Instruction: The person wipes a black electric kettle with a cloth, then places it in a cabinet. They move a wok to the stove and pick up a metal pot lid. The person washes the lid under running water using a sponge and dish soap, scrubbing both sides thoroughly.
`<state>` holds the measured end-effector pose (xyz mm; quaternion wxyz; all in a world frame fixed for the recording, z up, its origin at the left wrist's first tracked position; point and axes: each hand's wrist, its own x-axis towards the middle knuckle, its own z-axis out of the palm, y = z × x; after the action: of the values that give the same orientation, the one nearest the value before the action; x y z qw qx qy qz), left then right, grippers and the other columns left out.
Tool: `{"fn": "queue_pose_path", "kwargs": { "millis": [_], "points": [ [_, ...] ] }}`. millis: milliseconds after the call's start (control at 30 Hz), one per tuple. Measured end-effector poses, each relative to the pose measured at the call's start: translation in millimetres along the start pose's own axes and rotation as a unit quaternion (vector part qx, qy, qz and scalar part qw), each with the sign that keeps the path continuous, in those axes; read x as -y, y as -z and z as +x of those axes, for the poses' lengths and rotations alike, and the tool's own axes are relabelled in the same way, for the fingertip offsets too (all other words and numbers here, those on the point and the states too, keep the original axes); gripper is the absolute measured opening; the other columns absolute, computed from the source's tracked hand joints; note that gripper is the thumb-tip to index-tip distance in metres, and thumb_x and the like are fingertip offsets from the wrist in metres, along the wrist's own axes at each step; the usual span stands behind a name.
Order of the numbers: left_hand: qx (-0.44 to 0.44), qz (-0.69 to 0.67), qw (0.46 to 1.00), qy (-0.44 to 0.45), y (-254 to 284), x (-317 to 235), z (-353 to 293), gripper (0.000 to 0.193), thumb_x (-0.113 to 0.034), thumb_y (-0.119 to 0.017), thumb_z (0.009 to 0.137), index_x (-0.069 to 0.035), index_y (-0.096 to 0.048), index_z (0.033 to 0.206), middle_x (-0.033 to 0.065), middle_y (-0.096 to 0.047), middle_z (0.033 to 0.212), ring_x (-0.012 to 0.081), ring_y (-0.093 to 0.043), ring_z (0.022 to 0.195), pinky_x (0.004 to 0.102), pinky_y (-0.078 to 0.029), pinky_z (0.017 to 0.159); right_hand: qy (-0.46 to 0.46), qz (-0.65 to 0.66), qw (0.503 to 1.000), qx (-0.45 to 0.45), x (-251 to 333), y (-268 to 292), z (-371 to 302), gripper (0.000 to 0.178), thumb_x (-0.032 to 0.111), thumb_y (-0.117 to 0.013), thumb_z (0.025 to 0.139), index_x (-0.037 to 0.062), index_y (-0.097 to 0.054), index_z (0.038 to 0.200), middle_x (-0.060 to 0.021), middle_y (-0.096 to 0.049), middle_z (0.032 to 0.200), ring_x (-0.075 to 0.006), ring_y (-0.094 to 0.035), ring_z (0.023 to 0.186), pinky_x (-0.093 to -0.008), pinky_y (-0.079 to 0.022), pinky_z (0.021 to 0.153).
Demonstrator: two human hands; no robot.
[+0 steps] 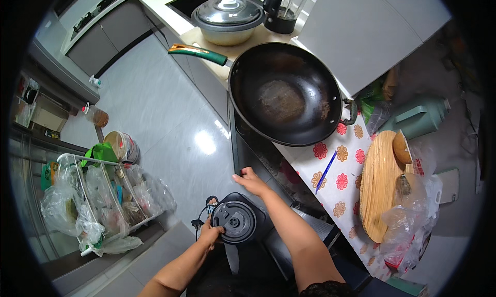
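My left hand (209, 235) grips the rim of a black appliance base (235, 220), held low in front of my body. The base has a round top with a small coupling in its middle, and a dark cord with a plug (197, 223) hangs at its left. My right arm reaches past the base, and my right hand (250, 182) is curled at the near end of a dark drawer front (232, 137), which stands pulled out under the counter. Part of its fingers is hidden there. Above the drawer, a black wok (284, 93) with a green handle rests at the counter edge.
Behind the wok stand a lidded pot (227, 20) and a blender (285, 10). On the flowered tablecloth (338, 181) lie a blue pen (326, 172), a round wooden board (380, 193) and plastic bags (405, 219). A white rack (106, 193) full of bags stands at left, near an oil bottle (96, 115).
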<state>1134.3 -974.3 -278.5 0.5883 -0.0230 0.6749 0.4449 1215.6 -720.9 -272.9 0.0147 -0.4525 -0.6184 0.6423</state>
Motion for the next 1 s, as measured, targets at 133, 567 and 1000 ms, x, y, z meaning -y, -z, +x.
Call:
{"fn": "queue_pose_path", "kwargs": {
  "millis": [133,567,1000],
  "points": [
    [-0.007,0.054,0.998,0.036,7.5,-6.7,12.4,0.060,-0.004,-0.061,0.065,-0.004,-0.045,0.122,0.0085,-0.059,0.076,0.0188,-0.051,0.046,0.0303,-0.037,0.031,-0.054,-0.118,0.991,-0.022,60.8,-42.1,13.7,0.087,0.055,-0.067,0.073,-0.0132,-0.041,0.121,-0.0295,-0.058,0.113,-0.0356,-0.060,0.105,-0.0366,-0.046,0.090],
    [-0.006,-0.038,0.999,-0.014,16.6,-38.9,77.0,0.063,-0.027,-0.067,0.077,-0.002,-0.043,0.129,0.0107,-0.059,0.067,0.0158,-0.039,0.030,0.0299,-0.026,0.026,-0.095,-0.012,0.992,-0.085,142.3,-208.0,131.5,0.086,0.052,-0.066,0.070,-0.0169,-0.043,0.116,-0.0255,-0.060,0.112,-0.0322,-0.058,0.105,-0.0358,-0.045,0.090],
    [-0.006,-0.027,0.999,-0.047,-34.8,-27.4,212.9,0.081,-0.028,-0.070,0.069,0.000,-0.035,0.136,0.0204,-0.055,0.108,0.0277,-0.049,0.086,0.0343,-0.036,0.071,-0.011,0.166,0.983,0.077,146.1,-200.1,165.7,0.089,0.055,-0.064,0.079,-0.0024,-0.031,0.138,-0.0231,-0.034,0.142,-0.0292,-0.031,0.134,-0.0439,-0.027,0.106]
  ]
}}
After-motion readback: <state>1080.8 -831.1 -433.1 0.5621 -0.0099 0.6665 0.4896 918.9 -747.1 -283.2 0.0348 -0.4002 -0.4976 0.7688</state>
